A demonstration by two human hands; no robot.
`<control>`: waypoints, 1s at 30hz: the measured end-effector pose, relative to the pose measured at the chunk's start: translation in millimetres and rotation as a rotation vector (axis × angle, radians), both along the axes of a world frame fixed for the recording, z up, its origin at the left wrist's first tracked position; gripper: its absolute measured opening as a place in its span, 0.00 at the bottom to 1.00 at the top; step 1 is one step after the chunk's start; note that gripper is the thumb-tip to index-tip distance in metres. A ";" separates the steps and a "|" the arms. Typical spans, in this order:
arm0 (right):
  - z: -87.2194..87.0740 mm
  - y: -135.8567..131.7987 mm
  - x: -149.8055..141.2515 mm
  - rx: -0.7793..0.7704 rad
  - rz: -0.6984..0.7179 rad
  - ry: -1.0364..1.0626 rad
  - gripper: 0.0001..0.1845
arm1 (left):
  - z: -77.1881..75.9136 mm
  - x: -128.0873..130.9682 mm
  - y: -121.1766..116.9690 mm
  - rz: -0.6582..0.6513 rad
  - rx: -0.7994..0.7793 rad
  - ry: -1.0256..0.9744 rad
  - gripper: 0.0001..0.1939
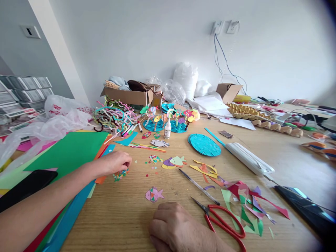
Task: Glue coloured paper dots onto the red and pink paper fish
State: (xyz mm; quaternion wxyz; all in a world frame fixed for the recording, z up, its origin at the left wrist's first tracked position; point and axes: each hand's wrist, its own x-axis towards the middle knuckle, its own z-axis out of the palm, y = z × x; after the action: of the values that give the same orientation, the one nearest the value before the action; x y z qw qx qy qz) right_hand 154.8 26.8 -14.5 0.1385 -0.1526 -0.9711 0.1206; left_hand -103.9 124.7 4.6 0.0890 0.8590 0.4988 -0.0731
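Note:
My left hand reaches over the coloured papers, its fingers pinched together at a pile of tiny paper bits. What the fingertips hold, if anything, is hidden. My right hand rests on the table as a loose fist, with nothing showing from it. Just beyond it lies a pink paper fish with coloured triangles on its body. Red-handled scissors lie partly open beside my right hand. Farther off are a purple-and-yellow fish overlapped by a pale green fish, a second pile of paper bits and a pen.
Paper scraps and a dark phone lie right. A glue bottle, grey fish, blue ovals and a white case are farther back. Paper sheets and a black phone lie left; pipe cleaners are behind.

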 end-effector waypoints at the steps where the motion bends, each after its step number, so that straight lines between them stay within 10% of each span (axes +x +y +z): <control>1: -0.3 0.3 -0.2 -0.003 0.005 0.002 0.09 | -0.7 0.3 1.0 0.000 0.000 0.000 0.06; 30: -1.6 1.6 2.3 -0.019 0.005 0.005 0.10 | -4.9 -7.5 9.8 0.020 0.089 -0.099 0.07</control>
State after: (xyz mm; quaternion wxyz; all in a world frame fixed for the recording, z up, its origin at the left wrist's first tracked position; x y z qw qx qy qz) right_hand 157.1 28.4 -16.2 0.1394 -0.1512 -0.9699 0.1306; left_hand -111.4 134.5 -0.3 0.0757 0.8596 0.5052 -0.0075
